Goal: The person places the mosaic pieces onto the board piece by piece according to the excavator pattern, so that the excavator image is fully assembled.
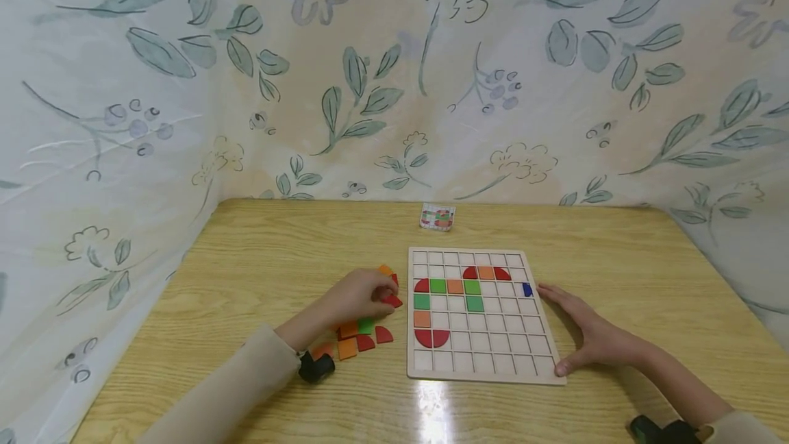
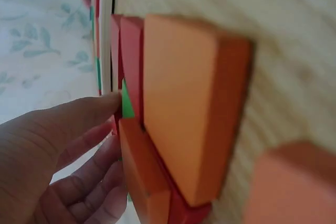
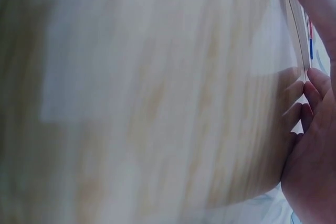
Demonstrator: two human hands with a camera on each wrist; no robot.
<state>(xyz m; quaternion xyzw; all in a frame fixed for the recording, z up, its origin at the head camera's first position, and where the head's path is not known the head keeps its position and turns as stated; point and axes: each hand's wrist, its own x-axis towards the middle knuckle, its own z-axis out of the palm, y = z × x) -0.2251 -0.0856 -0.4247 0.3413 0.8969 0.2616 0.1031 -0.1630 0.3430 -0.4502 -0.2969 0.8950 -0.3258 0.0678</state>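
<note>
A wooden grid board [image 1: 505, 362] lies on the table, with red quarter-circle, green and orange square pieces set in several of its cells and a small blue piece [image 1: 527, 290] near its right edge. Just left of the board, my left hand [image 1: 354, 297] pinches a red piece [image 1: 392, 301] between thumb and fingers. Beneath and around that hand lie loose pieces, among them an orange square [image 1: 347, 349] and a red quarter circle [image 1: 384, 334]. My right hand [image 1: 588, 334] rests along the board's right side, thumb at the near corner and fingers extended.
Behind the board lies a small card [image 1: 437, 217] printed with a coloured grid pattern. The wood-grain table [image 1: 265, 252] extends on both sides of the board. Floral cloth [image 1: 370, 88] hangs at the back and sides.
</note>
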